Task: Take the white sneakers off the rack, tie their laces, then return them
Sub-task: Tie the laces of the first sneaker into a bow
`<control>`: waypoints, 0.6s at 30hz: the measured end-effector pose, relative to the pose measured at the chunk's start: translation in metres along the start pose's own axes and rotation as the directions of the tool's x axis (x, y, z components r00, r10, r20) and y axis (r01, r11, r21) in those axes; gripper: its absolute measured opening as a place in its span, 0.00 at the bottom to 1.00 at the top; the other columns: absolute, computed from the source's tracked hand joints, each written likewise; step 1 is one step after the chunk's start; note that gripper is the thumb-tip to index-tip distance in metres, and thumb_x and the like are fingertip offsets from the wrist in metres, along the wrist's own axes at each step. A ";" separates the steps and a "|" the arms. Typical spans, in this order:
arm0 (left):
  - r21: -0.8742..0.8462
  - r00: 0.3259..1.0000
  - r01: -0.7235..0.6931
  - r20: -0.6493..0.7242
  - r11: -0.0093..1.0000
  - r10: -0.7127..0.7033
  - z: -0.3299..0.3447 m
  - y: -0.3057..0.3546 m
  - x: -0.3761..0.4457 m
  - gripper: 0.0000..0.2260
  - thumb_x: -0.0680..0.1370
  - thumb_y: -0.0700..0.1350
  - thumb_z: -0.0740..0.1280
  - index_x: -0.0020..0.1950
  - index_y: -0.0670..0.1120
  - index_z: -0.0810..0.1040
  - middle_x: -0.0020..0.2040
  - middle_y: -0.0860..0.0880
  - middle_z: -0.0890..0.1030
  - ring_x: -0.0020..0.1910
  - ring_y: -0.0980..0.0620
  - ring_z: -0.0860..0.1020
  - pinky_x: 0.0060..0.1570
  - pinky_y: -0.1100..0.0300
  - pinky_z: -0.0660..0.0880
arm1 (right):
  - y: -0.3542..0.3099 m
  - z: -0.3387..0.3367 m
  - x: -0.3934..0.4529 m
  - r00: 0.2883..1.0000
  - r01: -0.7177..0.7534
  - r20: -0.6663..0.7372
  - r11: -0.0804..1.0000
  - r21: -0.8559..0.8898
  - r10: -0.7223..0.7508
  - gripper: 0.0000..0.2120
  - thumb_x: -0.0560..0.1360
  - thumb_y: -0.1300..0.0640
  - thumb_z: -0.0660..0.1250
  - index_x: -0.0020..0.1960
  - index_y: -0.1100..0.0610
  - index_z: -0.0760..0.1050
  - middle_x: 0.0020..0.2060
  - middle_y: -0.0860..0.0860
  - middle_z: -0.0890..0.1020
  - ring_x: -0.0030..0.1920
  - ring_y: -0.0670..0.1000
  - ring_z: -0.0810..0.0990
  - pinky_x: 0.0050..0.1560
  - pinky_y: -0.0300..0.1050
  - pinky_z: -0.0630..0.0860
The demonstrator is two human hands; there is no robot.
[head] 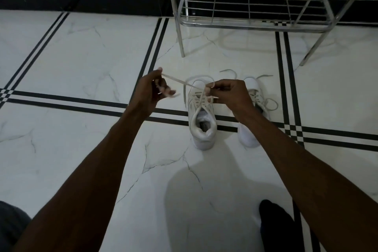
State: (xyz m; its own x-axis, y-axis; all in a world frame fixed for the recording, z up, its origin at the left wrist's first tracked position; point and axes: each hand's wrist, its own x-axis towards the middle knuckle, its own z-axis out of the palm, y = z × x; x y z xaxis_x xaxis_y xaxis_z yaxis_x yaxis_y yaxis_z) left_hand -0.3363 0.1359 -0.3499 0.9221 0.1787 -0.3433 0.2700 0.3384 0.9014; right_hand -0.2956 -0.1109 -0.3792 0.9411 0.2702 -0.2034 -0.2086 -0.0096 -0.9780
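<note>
Your left hand pinches one lace end, drawn taut out to the left. Your right hand pinches a small loop of lace above the left sneaker. Both sneakers stand side by side on the marble floor; the right sneaker lies partly behind your wrist. The metal rack stands just beyond them.

Head cam, fwd-down over floor

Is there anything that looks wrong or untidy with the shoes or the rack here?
Nothing looks damaged. Only the right sneaker has loose laces trailing onto the floor, apparently untied. The rack stands straight.
</note>
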 end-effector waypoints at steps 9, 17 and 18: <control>0.446 0.962 -0.040 -0.226 0.894 0.156 -0.005 -0.038 0.000 0.17 0.83 0.53 0.63 0.39 0.44 0.76 0.32 0.50 0.71 0.31 0.55 0.69 0.30 0.62 0.67 | -0.012 0.009 0.012 0.957 -0.247 -0.045 0.888 0.387 0.285 0.10 0.82 0.54 0.60 0.47 0.54 0.79 0.49 0.51 0.85 0.54 0.52 0.83 0.62 0.54 0.77; 0.673 0.908 0.192 -0.398 0.714 0.131 -0.022 -0.077 0.009 0.18 0.82 0.53 0.64 0.53 0.39 0.83 0.47 0.43 0.85 0.49 0.46 0.83 0.55 0.50 0.78 | 0.006 -0.022 0.022 0.865 -0.280 -0.326 0.906 0.317 0.382 0.07 0.81 0.57 0.63 0.50 0.60 0.77 0.47 0.56 0.83 0.47 0.53 0.84 0.54 0.49 0.82; 0.751 0.913 0.172 -0.365 0.638 0.183 -0.020 -0.080 0.009 0.18 0.81 0.53 0.66 0.57 0.39 0.82 0.53 0.42 0.85 0.54 0.44 0.83 0.59 0.50 0.77 | 0.007 -0.023 0.024 0.855 -0.345 -0.348 0.923 0.169 0.384 0.09 0.79 0.56 0.65 0.51 0.62 0.77 0.47 0.57 0.83 0.46 0.54 0.84 0.50 0.47 0.83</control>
State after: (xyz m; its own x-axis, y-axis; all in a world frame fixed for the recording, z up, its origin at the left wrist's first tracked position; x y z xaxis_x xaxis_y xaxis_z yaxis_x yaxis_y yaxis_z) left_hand -0.3551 0.1288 -0.4298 0.7902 0.5619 -0.2448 0.5391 -0.4471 0.7138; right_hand -0.2685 -0.1263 -0.3923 0.8175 -0.1077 -0.5657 -0.5626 0.0603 -0.8245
